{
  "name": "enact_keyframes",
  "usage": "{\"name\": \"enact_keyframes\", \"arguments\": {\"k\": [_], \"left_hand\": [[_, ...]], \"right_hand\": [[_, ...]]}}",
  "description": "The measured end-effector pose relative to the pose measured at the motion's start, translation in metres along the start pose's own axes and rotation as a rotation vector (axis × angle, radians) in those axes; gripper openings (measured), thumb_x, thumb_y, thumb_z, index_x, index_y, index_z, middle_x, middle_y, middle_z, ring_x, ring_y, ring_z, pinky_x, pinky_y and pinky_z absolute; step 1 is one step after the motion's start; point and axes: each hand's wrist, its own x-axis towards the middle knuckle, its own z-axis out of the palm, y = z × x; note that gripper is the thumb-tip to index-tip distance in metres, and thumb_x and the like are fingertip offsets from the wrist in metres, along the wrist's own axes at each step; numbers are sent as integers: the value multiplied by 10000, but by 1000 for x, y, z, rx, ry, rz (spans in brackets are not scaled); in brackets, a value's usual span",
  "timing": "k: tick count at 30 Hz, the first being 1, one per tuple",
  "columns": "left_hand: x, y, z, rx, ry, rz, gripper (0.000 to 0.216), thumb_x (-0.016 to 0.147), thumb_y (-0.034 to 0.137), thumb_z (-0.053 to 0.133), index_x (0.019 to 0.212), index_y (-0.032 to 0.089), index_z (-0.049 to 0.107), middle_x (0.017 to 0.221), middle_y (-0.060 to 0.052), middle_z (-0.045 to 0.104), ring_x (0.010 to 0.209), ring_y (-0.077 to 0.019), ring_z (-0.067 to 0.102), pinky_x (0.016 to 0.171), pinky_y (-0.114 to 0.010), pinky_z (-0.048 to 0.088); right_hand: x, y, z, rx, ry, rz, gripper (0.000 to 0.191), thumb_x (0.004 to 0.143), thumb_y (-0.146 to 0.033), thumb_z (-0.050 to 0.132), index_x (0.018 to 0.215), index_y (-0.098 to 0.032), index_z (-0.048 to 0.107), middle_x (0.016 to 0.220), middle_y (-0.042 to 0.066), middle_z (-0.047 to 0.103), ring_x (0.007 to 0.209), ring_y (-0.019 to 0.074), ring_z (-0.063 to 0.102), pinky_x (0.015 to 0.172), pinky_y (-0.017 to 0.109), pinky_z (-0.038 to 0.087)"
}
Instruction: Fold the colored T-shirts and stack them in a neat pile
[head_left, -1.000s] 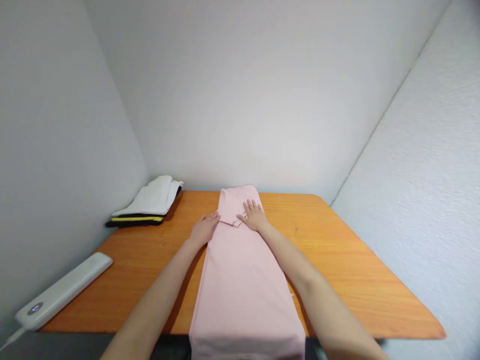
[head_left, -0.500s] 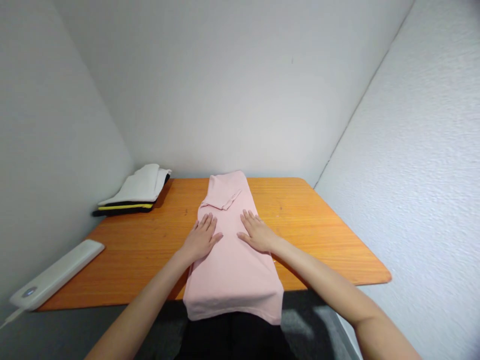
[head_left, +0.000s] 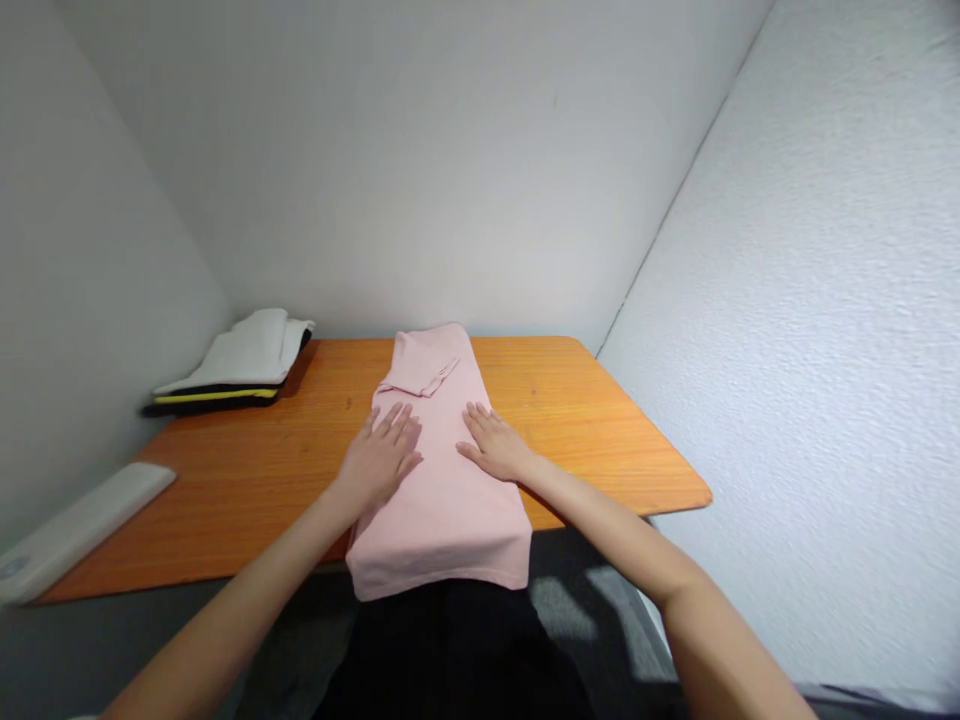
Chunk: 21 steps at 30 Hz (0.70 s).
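A pink shirt [head_left: 442,500] lies folded into a long narrow strip on the wooden table, its near hem hanging over the front edge. Towards its far end a sleeve [head_left: 424,375] is folded across the top. My left hand [head_left: 379,458] is over the shirt's left side, fingers spread, with a shadow beside the fingertips; it seems slightly raised. Palm down, my right hand [head_left: 495,445] rests on the right side of the shirt, fingers stretched out. Neither hand grips the fabric.
A stack of folded clothes [head_left: 240,360], white on top with black and yellow below, sits at the table's back left. A long white device [head_left: 90,525] lies along the left edge. Walls enclose the wooden table [head_left: 592,440] at the back and sides.
The head view has turned, so the whole scene sits further left and higher. My left hand appears to have lifted a little from the shirt; the right stays on it.
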Motion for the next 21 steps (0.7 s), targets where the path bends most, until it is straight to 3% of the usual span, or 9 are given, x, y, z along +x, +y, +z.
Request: {"name": "enact_keyframes", "arguments": {"k": [5,8,12,16,21], "left_hand": [[-32,51,-7,-97,-45,64,589,986,514,279,1452,175,400,1550,-108,330,1457,-262,224,1178,-483,178],[-46,62,2,-143,-75,51,634,968,570,293,1489,211,333,1579,-90,262,1467,-272,183,1174,-495,174],[-51,57,6,-167,-95,81,606,979,540,296,1512,253,271,1593,-68,222,1474,-254,161,1180,-485,157],[-60,47,-5,-156,-104,150,591,987,510,317,1514,250,263,1587,-70,236,1467,-248,190,1177,-457,193],[-116,21,-24,-43,-9,229,620,967,423,440,1525,268,219,1573,-43,286,1436,-207,284,1160,-366,268]], "right_hand": [[-28,-17,3,-6,12,-17,795,977,-620,187,1511,-32,229,1576,176,135,1466,273,72,1193,449,123],[-35,-19,5,-26,13,-29,793,973,-628,213,1521,-54,206,1581,160,114,1467,262,58,1195,451,113],[-34,-16,5,-36,5,-39,757,982,-600,248,1526,-76,196,1583,143,111,1468,245,54,1197,446,114],[-43,-18,-5,-32,-2,-41,711,993,-553,290,1520,-81,225,1579,149,139,1467,245,73,1195,450,125],[-106,-22,-26,-42,-50,-155,772,924,-539,483,1535,-161,201,1585,115,158,1467,239,100,1195,463,136]]}}
